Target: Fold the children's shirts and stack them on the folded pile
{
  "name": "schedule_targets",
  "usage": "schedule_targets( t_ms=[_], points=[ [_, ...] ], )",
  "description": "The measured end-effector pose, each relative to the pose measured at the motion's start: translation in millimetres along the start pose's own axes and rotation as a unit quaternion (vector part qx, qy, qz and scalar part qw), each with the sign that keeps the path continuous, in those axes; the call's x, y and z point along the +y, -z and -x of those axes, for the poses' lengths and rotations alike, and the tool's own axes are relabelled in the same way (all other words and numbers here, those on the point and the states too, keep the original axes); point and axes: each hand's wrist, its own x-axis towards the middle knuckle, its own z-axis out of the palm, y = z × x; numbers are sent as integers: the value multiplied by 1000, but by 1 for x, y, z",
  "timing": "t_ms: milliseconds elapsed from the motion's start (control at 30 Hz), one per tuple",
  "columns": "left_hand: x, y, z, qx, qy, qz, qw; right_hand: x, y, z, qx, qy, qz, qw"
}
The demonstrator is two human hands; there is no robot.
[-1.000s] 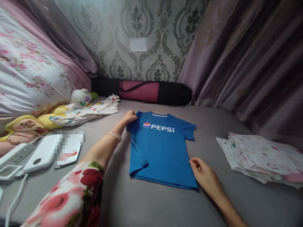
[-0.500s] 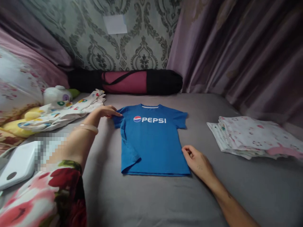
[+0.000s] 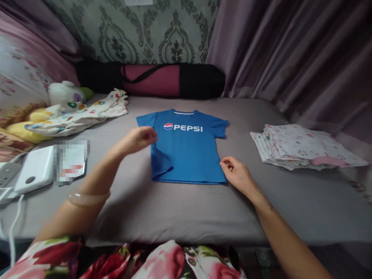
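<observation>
A blue short-sleeved T-shirt (image 3: 192,151) with a white PEPSI print lies front up on the grey sheet, neck away from me. Its lower left side is turned over, with a folded flap near the hem. My left hand (image 3: 139,140) is over the shirt's left edge, just below the left sleeve; its fingers are loosely bent, slightly blurred and apart, with no cloth seen between them. At the lower right edge, above the hem corner, my right hand (image 3: 238,174) pinches the shirt's side between thumb and curled fingers.
Folded pale printed clothes (image 3: 302,147) are stacked at right. On the left lie a patterned white garment (image 3: 95,114), plush toys (image 3: 62,93), a white power bank (image 3: 36,170) with a cable and a blurred-out item (image 3: 71,161). A black and maroon bag (image 3: 157,79) lies along the wall.
My left hand has let go of the left sleeve and moved down towards me along the shirt's left side. My right hand stays at the right edge. The view has tilted down.
</observation>
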Motion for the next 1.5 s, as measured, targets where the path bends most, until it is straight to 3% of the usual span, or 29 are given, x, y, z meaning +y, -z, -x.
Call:
schedule_targets(
  t_ms=[100,200,367,433,633,867,1000,1200,1500],
  points=[
    [20,-35,29,-100,-79,-33,991,-12,1,9,-21,22,64,998],
    [20,-58,46,-112,-99,-75,986,-21,5,19,-44,73,92,992],
    [5,-52,58,-104,-113,-22,988,-19,16,30,-101,108,55,988],
    [0,-40,64,-111,-87,16,990,-15,19,31,-114,120,41,985],
    [-12,-9,98,-85,81,119,986,-16,21,32,-114,136,48,983],
    [-15,-13,124,-7,245,170,954,-18,20,38,-88,149,123,977],
    [-17,-24,122,60,288,203,934,-17,20,42,-92,160,192,964],
    [-21,-35,116,63,292,202,933,-41,14,45,-54,106,345,931],
    [-24,-23,117,22,320,166,932,-40,19,48,-34,12,309,950]
  ],
)
